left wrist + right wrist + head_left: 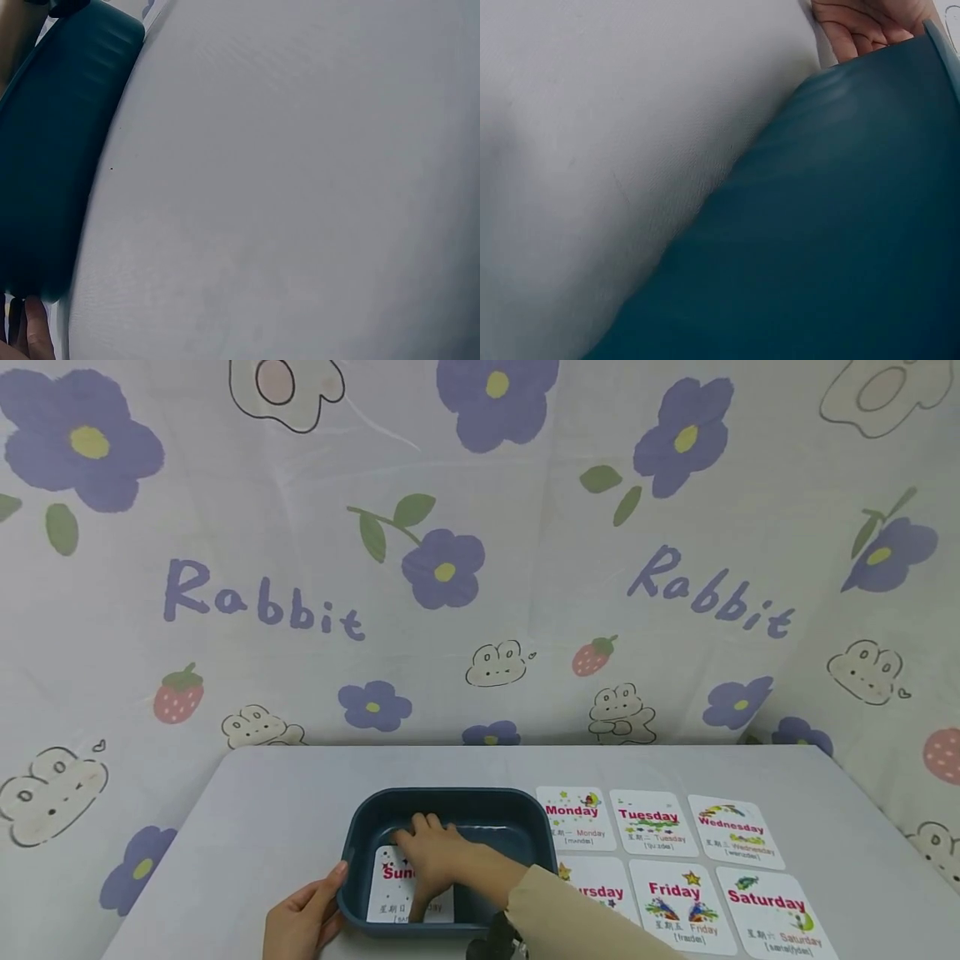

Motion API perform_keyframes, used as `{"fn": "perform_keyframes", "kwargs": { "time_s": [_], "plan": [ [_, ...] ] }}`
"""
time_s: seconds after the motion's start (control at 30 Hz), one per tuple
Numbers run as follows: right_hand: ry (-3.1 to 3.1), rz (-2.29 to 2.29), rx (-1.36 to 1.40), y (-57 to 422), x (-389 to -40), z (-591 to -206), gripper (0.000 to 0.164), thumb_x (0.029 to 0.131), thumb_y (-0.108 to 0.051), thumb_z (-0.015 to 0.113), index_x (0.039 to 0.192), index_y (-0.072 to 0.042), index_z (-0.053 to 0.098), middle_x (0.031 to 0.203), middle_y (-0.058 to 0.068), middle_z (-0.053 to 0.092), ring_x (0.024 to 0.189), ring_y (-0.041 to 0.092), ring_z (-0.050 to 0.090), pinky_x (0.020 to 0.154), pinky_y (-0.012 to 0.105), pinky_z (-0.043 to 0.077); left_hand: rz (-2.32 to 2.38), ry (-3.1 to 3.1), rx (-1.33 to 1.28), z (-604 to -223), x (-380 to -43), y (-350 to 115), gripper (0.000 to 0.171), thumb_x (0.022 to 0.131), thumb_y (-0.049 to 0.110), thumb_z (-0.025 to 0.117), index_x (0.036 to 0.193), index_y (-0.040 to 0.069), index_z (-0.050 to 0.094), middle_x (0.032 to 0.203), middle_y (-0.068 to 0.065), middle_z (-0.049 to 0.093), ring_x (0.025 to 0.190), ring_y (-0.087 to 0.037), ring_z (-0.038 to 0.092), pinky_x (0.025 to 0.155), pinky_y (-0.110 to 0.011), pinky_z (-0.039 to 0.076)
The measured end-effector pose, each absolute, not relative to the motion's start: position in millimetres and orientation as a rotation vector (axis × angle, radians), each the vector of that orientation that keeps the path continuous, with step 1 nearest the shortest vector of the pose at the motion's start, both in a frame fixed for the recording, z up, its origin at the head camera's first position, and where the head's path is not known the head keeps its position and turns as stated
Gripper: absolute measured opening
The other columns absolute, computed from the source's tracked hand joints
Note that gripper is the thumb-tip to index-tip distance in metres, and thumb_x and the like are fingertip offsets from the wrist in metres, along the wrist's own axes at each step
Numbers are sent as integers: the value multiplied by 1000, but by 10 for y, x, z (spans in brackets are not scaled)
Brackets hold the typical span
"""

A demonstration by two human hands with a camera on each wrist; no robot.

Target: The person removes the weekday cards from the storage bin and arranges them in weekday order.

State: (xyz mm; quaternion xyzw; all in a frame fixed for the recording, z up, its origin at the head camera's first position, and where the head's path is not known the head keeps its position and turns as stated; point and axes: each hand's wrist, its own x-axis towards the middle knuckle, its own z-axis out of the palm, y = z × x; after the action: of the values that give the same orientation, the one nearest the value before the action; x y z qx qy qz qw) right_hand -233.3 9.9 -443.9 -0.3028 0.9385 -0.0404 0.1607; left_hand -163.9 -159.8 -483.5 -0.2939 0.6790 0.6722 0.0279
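Observation:
A dark blue-green plastic basin (487,930) stands on the white table, with a white "Sunday" card (390,893) in its left part. My right hand (442,864) reaches into the basin over this card. Its thumb lies down across the card towards the near edge and its fingers bend at the far edge, partly hidden. At the basin's left end my left hand (303,914) holds the rim, thumb at the top and fingers against the outer wall. The right wrist view shows these left fingers (847,45) at the basin's side.
Right of the basin lie two rows of day cards: Monday (576,822), Tuesday (652,827), Wednesday (738,835), then a partly covered Thursday (600,893), Friday (678,910) and Saturday (768,914). Behind the table hangs a patterned curtain (525,527).

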Motion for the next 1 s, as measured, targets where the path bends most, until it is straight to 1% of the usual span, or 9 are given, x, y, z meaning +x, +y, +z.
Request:
{"fn": "perform_keyframes", "kwargs": {
  "time_s": [0.13, 0.27, 0.5, 0.6, 0.77, 1.0],
  "plan": [
    [2651, -138, -893, 108, -2346, -4439, 93, 53, -43, 88, 132, -18, 45, 111, 1, 41, 98, 13, 37, 85, 34, 42, 2063, 2107, -923, -4852, -1641, -1607, 78, 68, 54, 74, 106, -12, 62, 112, -28, 58, 90, -29, 66, 64, -31, 56],
    [2602, -168, -944, 154, -2354, -4439, 94, 55, -42, 87, 134, -19, 42, 110, -1, 40, 95, 11, 34, 78, 28, 37, 2066, 2107, -927, -4881, -1646, -1617, 77, 68, 55, 74, 105, -12, 62, 108, -27, 60, 86, -27, 68, 64, -31, 56],
    [2505, -124, -991, 188, -2412, -4429, 102, 55, -38, 88, 141, -21, 35, 117, -1, 37, 103, 12, 33, 92, 36, 35, 2061, 2126, -933, -4859, -1646, -1609, 78, 67, 56, 74, 105, -11, 63, 109, -27, 60, 88, -28, 67, 64, -31, 56],
    [2499, -102, -1005, 189, -2419, -4433, 103, 56, -38, 88, 142, -21, 34, 118, -2, 37, 104, 11, 32, 90, 33, 34, 2045, 2137, -933, -4851, -1644, -1608, 78, 67, 57, 73, 105, -10, 63, 110, -27, 60, 87, -28, 67, 64, -31, 56],
    [2509, -111, -1021, 177, -2413, -4442, 102, 57, -38, 87, 142, -20, 33, 118, -2, 37, 104, 11, 33, 88, 31, 34, 2044, 2136, -935, -4857, -1647, -1611, 78, 67, 57, 73, 106, -10, 63, 109, -26, 61, 85, -25, 68, 64, -30, 56],
    [2538, -94, -1089, 140, -2373, -4398, 101, 57, -40, 86, 142, -20, 35, 127, -2, 38, 111, 11, 34, 87, 32, 36, 2074, 2121, -906, -4847, -1653, -1621, 76, 69, 54, 74, 107, -11, 62, 101, -24, 66, 79, -21, 69, 64, -31, 56]
  ]
}}
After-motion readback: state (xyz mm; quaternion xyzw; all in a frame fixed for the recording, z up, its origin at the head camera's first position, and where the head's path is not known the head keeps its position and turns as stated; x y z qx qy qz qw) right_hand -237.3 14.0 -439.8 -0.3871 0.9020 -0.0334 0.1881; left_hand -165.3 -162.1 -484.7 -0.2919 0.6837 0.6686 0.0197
